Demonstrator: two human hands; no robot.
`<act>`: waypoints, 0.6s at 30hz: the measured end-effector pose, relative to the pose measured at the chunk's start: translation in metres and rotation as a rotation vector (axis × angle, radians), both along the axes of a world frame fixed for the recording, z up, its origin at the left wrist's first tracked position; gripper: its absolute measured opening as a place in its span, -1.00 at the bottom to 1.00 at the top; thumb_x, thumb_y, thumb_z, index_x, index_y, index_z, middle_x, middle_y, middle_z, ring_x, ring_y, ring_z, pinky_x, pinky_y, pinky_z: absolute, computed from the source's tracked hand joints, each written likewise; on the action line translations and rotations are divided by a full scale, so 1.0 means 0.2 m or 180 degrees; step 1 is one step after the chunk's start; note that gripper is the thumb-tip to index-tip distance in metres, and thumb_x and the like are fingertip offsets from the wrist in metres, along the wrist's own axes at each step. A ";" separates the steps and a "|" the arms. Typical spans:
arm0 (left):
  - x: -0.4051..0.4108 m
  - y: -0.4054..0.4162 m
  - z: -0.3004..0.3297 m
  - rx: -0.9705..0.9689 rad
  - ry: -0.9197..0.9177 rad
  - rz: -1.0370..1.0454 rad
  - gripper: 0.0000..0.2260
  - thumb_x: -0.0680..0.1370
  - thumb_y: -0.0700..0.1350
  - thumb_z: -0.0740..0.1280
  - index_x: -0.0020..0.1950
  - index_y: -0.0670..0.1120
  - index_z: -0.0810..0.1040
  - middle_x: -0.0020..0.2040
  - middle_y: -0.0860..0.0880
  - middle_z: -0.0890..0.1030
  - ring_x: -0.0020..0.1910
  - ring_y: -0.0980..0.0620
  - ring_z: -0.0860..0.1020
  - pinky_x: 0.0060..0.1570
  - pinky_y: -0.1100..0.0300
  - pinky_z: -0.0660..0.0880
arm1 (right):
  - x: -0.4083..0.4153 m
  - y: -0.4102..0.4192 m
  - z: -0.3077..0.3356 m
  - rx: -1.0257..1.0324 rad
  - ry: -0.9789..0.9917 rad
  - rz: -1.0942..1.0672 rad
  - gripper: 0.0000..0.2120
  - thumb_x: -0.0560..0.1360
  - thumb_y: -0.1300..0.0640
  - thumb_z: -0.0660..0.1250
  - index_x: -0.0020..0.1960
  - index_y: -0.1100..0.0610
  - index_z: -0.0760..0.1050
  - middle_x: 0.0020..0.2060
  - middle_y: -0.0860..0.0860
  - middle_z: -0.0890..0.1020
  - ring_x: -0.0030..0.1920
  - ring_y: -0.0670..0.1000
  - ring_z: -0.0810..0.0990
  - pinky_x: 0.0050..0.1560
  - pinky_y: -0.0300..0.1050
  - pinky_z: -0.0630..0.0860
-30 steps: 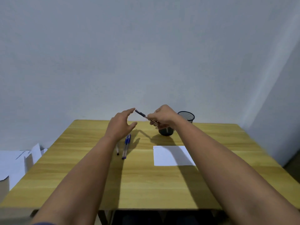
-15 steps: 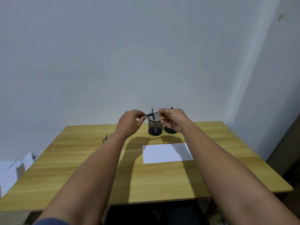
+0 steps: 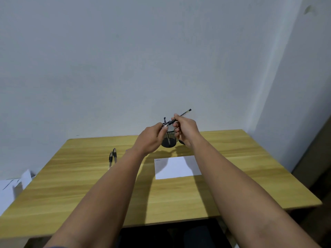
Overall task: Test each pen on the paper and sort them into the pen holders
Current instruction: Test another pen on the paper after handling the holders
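Both hands pinched one black pen (image 3: 180, 116) above the table: right hand (image 3: 186, 130) on the barrel, left hand (image 3: 152, 138) at its hidden tip. Behind them, a mesh pen holder (image 3: 168, 138) stood partly covered, the second barely visible. White paper (image 3: 177, 167) lay near; two pens (image 3: 112, 157) lay left.

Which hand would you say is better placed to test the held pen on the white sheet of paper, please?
Probably the right hand: it grips the barrel of the thin dark pen, and the white sheet of paper lies beneath its forearm. The left hand only pinches the pen's near end.
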State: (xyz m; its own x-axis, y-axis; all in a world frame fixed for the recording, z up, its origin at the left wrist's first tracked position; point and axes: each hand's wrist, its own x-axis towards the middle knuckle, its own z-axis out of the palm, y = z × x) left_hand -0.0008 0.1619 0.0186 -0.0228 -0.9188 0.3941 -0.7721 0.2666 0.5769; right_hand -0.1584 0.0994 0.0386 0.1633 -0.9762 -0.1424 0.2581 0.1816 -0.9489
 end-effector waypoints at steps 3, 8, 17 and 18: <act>-0.03 -0.01 -0.03 0.0045 0.0403 -0.0062 -0.61 0.69 0.13 0.08 -0.12 -0.13 0.43 -0.25 -0.10 0.62 -0.24 -0.11 0.53 -0.17 -0.09 0.46 | 0.02 -0.01 -0.03 -0.0018 0.0169 0.0026 -0.79 0.71 0.02 0.33 -0.01 0.12 0.59 -0.47 -0.09 0.51 -0.48 -0.10 0.35 -0.46 -0.26 0.27; -0.07 -0.05 -0.07 0.0222 0.0708 -0.0012 -0.63 0.73 0.01 0.09 -0.13 -0.21 0.45 -0.20 -0.23 0.60 -0.29 -0.04 0.45 -0.20 -0.01 0.39 | 0.06 -0.07 -0.09 0.0079 0.0362 -0.0167 -0.72 0.71 0.06 0.26 -0.14 0.10 0.55 -0.55 -0.09 0.44 -0.56 -0.08 0.30 -0.45 -0.21 0.24; 0.07 -0.07 -0.15 0.0905 0.0682 -0.0042 -0.61 0.72 0.03 0.09 -0.23 -0.09 0.44 -0.27 -0.07 0.60 -0.25 -0.05 0.54 -0.16 0.07 0.41 | -0.11 -0.34 -0.07 0.0249 0.0555 -0.1552 -0.68 0.67 0.09 0.25 -0.24 0.09 0.52 -0.29 0.06 0.57 -0.44 0.01 0.39 -0.44 -0.11 0.30; 0.12 -0.06 -0.21 0.0955 0.0464 0.0145 -0.61 0.71 0.05 0.09 -0.21 -0.10 0.46 -0.24 -0.07 0.62 -0.21 -0.09 0.56 -0.13 0.04 0.44 | -0.19 -0.38 -0.06 0.0143 0.0690 -0.1605 -0.68 0.66 0.07 0.27 -0.26 0.08 0.54 -0.25 0.08 0.61 -0.43 0.00 0.41 -0.39 -0.12 0.31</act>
State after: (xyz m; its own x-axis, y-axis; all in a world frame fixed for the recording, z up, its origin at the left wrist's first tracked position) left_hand 0.0240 0.1501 -0.0234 0.0576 -0.9931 0.1020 -0.6829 0.0353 0.7297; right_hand -0.1955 0.0228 0.0275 -0.3608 -0.9181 -0.1642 0.1233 0.1276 -0.9841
